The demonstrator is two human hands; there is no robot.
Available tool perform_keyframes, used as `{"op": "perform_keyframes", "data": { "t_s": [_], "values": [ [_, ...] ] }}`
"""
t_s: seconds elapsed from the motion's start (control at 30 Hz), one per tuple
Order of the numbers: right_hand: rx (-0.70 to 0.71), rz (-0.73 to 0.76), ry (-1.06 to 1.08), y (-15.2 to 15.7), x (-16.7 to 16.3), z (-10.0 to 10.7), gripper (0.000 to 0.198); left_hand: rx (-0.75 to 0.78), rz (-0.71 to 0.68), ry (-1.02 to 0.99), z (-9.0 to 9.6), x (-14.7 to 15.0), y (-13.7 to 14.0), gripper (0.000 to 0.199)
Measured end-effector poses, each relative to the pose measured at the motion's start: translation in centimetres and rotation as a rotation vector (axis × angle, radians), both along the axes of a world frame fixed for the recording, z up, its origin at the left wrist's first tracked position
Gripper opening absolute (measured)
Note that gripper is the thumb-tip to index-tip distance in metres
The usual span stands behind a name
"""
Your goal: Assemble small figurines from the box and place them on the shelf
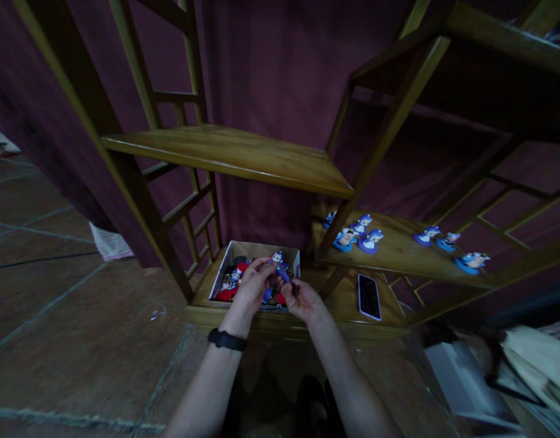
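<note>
One dark maroon curtain (271, 79) hangs behind one brown wooden shelf unit (225, 149). On its lowest board sits one open, white-walled cardboard box (250, 249). Above it are my two hands: my left (255, 283) pinches one small blue-and-purple figurine on a round purple base (279, 263), and my right (302, 299) grips the base's edge with its fingertips. To the right lies one dark-screened phone in a pale purple case (369, 297). Seven blue-based or purple-based figurines (370, 241) stand on the next board, four left, three right. A post partly covers the leftmost. My hands hide some of the box's red, blue and black contents (237, 277), so I cannot count them.
</note>
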State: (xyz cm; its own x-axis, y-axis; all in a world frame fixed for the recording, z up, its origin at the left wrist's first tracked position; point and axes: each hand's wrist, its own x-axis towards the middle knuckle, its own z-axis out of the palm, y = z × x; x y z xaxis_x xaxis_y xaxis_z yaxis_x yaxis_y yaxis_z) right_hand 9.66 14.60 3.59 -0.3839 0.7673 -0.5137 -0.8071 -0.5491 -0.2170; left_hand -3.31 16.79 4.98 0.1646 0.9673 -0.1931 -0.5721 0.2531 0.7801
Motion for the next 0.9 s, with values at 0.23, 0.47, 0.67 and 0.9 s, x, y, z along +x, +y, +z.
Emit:
{"op": "perform_keyframes", "data": {
  "t_s": [0.23,0.47,0.67,0.9],
  "values": [
    [0.139,0.033,-0.370,0.0,-0.3,-0.8,0.015,0.042,0.053,0.040,0.1,0.1,0.0,0.031],
    [0.462,-0.242,-0.805,0.5,-0.4,-0.2,0.028,0.191,0.060,0.284,-0.9,1.0,-0.1,0.029],
    [0.486,-0.275,-0.719,0.4,-0.3,-0.1,0.029,0.240,-0.018,0.326,-1.2,1.5,-0.4,0.031],
    [0.238,-0.328,-0.517,0.8,0.7,-0.7,0.016,-0.005,0.045,0.238,-2.0,0.5,0.1,0.032]
  ]
}}
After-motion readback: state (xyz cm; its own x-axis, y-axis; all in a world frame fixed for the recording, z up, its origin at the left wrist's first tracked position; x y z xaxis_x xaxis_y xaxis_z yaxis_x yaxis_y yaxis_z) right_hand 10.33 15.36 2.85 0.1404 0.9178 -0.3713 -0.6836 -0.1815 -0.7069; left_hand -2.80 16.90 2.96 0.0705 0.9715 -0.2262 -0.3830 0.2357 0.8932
